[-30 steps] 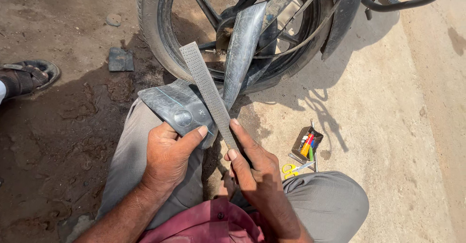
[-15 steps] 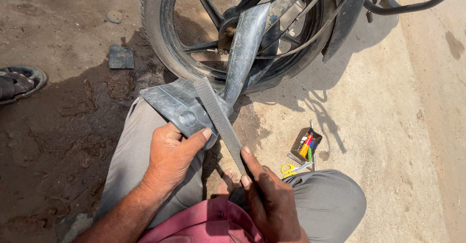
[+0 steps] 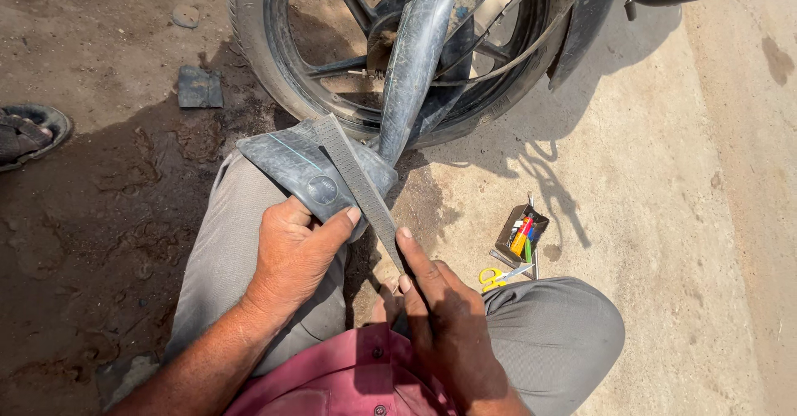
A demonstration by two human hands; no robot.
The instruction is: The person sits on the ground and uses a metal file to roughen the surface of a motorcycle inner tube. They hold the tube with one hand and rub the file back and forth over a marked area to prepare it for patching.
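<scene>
- Holding a black rubber inner tube (image 3: 303, 167) folded over our left knee, our left hand (image 3: 290, 254) has its grip closed around the fold, thumb pressed on top just beside a round patch spot, at the centre of the frame.
- Our right hand (image 3: 444, 316) grips the lower end of a long flat metal file (image 3: 357, 183), fingers closed on it, forefinger stretched along its edge; the file lies slanted across the tube, touching it.
- Above, at the upper middle of the frame, we see a motorcycle wheel (image 3: 257, 42) with a black tyre, and more of the tube hanging up towards it.
- On the sandy ground at the right of centre lie a small open box (image 3: 521, 235) of coloured bits and yellow-handled scissors (image 3: 496, 276) just beside it.
- A sandalled foot (image 3: 29, 134) shows at the left edge, and a flat dark scrap (image 3: 199, 88) lies at the upper left.
</scene>
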